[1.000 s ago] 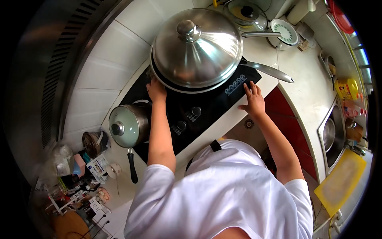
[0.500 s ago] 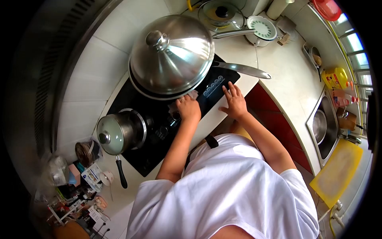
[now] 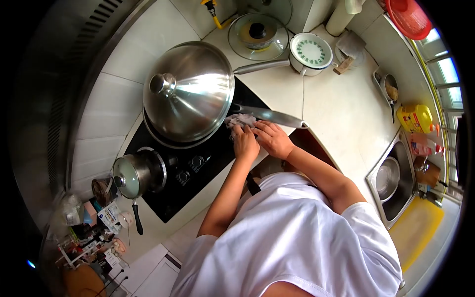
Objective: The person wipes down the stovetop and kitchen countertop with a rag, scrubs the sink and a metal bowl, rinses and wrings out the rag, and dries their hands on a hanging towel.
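A crumpled greyish cloth [image 3: 240, 120] lies on the black cooktop [image 3: 198, 183], beside the big wok with its domed steel lid [image 3: 195, 94]. The fingers of my left hand [image 3: 246, 143] are closed on the cloth from the near side. Just to its right, my right hand [image 3: 273, 139] has its fingers together at the cloth's right edge, under the wok's long handle [image 3: 277, 117]; whether it grips the cloth is hidden. A small pot with a glass lid [image 3: 127, 178] sits at the left of the cooktop.
Behind the wok stand a glass lid [image 3: 258, 37] and a white enamel pot [image 3: 310, 52]. To the right are a ladle [image 3: 390, 88], a yellow bottle [image 3: 415, 118] and a sink [image 3: 373, 178] holding a metal bowl [image 3: 387, 178]. Assorted items crowd the lower left.
My left hand has moved from beside the wok's left underside to the right with the cloth. My right hand has come in beside it, its spread fingers now together. The view has shifted.
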Demonstrator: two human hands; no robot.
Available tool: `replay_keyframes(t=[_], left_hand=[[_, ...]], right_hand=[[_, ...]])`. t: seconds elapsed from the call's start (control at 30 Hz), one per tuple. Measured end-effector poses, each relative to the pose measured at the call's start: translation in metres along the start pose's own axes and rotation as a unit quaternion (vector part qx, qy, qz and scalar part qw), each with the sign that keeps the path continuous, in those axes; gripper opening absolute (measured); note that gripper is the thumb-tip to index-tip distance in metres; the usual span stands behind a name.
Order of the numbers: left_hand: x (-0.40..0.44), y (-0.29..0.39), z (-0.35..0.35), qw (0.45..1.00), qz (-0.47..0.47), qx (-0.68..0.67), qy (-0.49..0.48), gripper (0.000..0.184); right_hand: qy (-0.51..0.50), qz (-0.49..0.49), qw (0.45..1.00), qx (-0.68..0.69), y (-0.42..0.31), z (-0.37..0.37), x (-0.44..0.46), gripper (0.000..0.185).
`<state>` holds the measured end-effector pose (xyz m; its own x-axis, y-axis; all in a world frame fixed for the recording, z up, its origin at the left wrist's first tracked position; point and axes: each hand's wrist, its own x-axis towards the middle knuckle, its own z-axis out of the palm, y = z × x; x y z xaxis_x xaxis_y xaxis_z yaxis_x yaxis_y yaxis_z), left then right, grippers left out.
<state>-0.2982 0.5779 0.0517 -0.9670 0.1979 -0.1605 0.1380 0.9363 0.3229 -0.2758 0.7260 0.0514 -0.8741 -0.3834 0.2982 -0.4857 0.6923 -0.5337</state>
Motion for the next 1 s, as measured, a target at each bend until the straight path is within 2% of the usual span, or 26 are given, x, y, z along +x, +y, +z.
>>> replay_keyframes(t=[0.03,0.07,0.1,0.13,0.17,0.2,0.23,0.27,0.3,0.33,0.37,0.4,0.47,0.53,0.6,0.67,0.73,0.8,0.87,0.93,1.0], left_hand=[[0.008,0.002,0.005,0.999,-0.005,-0.054,0.001,0.044],[0.020,0.000,0.015,0.999,-0.008,-0.051,0.000,0.044],[0.033,0.001,0.016,0.969,0.012,-0.248,0.015,0.042],[0.041,0.002,0.019,0.899,0.032,-0.436,0.030,0.041],[0.044,0.004,0.022,0.787,0.000,-0.616,-0.034,0.050],[0.045,0.014,0.015,0.775,0.022,-0.631,0.025,0.051],[0.046,0.016,0.018,0.791,0.001,-0.607,0.075,0.050],[0.048,0.018,0.020,0.804,-0.019,-0.582,0.125,0.048],[0.048,0.013,0.024,0.806,-0.019,-0.579,0.126,0.048],[0.046,0.006,0.026,0.899,-0.026,-0.404,0.169,0.047],[0.044,0.001,0.029,0.955,-0.032,-0.212,0.206,0.046],[0.042,0.004,0.032,0.955,-0.032,-0.209,0.207,0.046],[0.037,0.013,0.043,0.976,-0.061,-0.016,0.208,0.049],[0.035,0.016,0.053,0.981,-0.093,0.048,0.166,0.059],[0.035,0.020,0.053,0.978,-0.100,0.069,0.167,0.060],[0.037,0.023,0.052,0.973,-0.098,0.087,0.187,0.061],[0.038,0.026,0.049,0.966,-0.085,0.108,0.218,0.053],[0.039,0.029,0.045,0.967,-0.078,0.102,0.219,0.052],[0.039,0.031,0.042,0.969,-0.075,0.096,0.217,0.051],[0.040,0.032,0.040,0.969,-0.058,0.091,0.222,0.050],[0.040,0.032,0.041,0.971,-0.058,0.087,0.216,0.051]], right_hand=[[-0.054,0.054,0.994,0.080,0.007,-0.004,0.002,0.051],[-0.109,0.108,0.975,0.160,0.013,-0.009,0.002,0.050],[-0.082,0.067,0.991,0.087,0.019,-0.016,0.008,0.050],[-0.022,-0.021,1.000,0.005,0.035,-0.011,0.013,0.050],[0.005,-0.020,0.999,0.035,0.042,-0.012,0.015,0.049],[0.033,-0.019,0.997,0.065,0.047,-0.014,0.018,0.049],[0.034,-0.022,0.997,0.069,0.054,-0.015,0.022,0.049],[-0.016,-0.034,0.999,0.034,0.062,-0.015,0.027,0.051],[-0.065,-0.045,0.997,-0.002,0.070,-0.014,0.031,0.054],[-0.063,-0.046,0.997,0.001,0.080,-0.009,0.033,0.054],[-0.038,-0.069,0.997,0.001,0.089,-0.003,0.037,0.049],[-0.012,-0.093,0.996,0.001,0.097,0.001,0.040,0.045],[-0.042,-0.080,0.996,0.011,0.103,-0.007,0.052,0.046],[-0.090,-0.081,0.992,-0.021,0.110,-0.012,0.065,0.049],[-0.111,-0.087,0.990,-0.031,0.118,-0.009,0.078,0.052],[-0.089,-0.110,0.990,-0.004,0.125,-0.002,0.093,0.050],[-0.094,-0.114,0.989,-0.004,0.129,0.003,0.108,0.050],[-0.069,-0.076,0.995,-0.019,0.130,0.013,0.125,0.050],[-0.110,-0.037,0.993,0.016,0.131,0.017,0.141,0.051],[-0.058,-0.065,0.996,0.004,0.138,0.028,0.152,0.052],[-0.047,-0.056,0.997,-0.001,0.138,0.038,0.163,0.053]])
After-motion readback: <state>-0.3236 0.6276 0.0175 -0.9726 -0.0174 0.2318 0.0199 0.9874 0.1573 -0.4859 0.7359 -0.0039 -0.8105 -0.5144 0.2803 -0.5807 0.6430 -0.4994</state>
